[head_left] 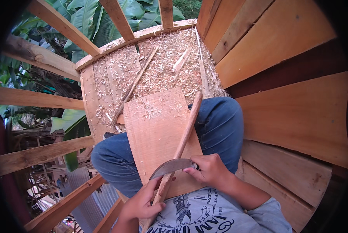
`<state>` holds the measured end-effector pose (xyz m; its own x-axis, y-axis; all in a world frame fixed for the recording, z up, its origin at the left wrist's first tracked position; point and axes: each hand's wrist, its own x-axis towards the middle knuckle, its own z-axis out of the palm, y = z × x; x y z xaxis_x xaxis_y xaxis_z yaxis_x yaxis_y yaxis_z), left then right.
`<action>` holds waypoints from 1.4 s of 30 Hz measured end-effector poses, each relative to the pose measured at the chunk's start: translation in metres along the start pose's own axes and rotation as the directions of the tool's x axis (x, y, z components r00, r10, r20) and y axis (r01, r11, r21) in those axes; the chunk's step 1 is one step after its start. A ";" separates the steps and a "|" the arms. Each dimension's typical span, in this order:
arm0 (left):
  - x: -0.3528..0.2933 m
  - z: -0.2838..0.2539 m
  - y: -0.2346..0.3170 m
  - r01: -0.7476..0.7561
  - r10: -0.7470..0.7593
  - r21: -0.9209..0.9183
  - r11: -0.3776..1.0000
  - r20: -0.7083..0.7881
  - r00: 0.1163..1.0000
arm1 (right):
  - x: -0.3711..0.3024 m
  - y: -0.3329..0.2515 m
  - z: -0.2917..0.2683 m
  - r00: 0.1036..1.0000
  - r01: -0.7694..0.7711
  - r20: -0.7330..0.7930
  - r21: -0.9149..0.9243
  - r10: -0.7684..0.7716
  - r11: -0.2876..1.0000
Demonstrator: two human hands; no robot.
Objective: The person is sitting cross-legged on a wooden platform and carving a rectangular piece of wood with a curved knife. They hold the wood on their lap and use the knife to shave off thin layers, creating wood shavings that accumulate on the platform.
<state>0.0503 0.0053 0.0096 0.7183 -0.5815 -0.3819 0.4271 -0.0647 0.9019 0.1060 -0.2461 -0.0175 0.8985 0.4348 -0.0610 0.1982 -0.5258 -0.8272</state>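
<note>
Both hands grip work over a lap board [158,128] — left hand [143,202] holds a wooden stick [183,138], right hand [209,171] a curved blade [170,167].

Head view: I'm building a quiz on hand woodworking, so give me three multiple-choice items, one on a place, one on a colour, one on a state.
1. Where does the flat board rest?
A. on the person's lap
B. against the wall
C. on a railing

2. What colour are the trousers?
A. black
B. blue
C. green

3. What is the right hand doing?
A. resting open
B. gripping the curved blade
C. brushing shavings

Answers: 1 A, the board lies across both thighs. 2 B, blue denim shows on both knees. 3 B, its fingers close round the blade's handle, while the left hand holds the long stick.
</note>
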 end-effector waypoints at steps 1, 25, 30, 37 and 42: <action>0.001 0.001 0.002 0.003 -0.003 -0.029 1.000 0.000 1.000 | 0.001 0.003 0.000 0.998 -0.034 -0.060 -0.002 0.034 0.999; 0.003 0.014 -0.007 -0.035 0.032 -0.024 0.999 -0.113 0.993 | -0.004 -0.001 0.007 0.998 0.063 0.016 0.058 -0.064 0.996; 0.008 0.018 0.006 0.004 -0.018 -0.115 0.993 -0.123 0.992 | 0.012 0.020 -0.003 0.987 -0.077 -0.135 0.038 0.081 0.996; 0.007 0.018 0.007 0.004 -0.022 -0.117 0.993 -0.150 0.988 | 0.017 0.026 -0.002 0.969 -0.144 -0.174 0.170 0.173 0.975; 0.006 0.016 0.000 -0.033 0.032 -0.007 0.999 -0.139 0.990 | -0.003 0.013 0.010 0.998 -0.029 -0.051 0.125 0.036 0.992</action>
<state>0.0456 -0.0114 0.0109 0.8007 -0.4652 -0.3774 0.4070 -0.0398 0.9125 0.1015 -0.2468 -0.0333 0.9238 0.3777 -0.0622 0.1212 -0.4428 -0.8884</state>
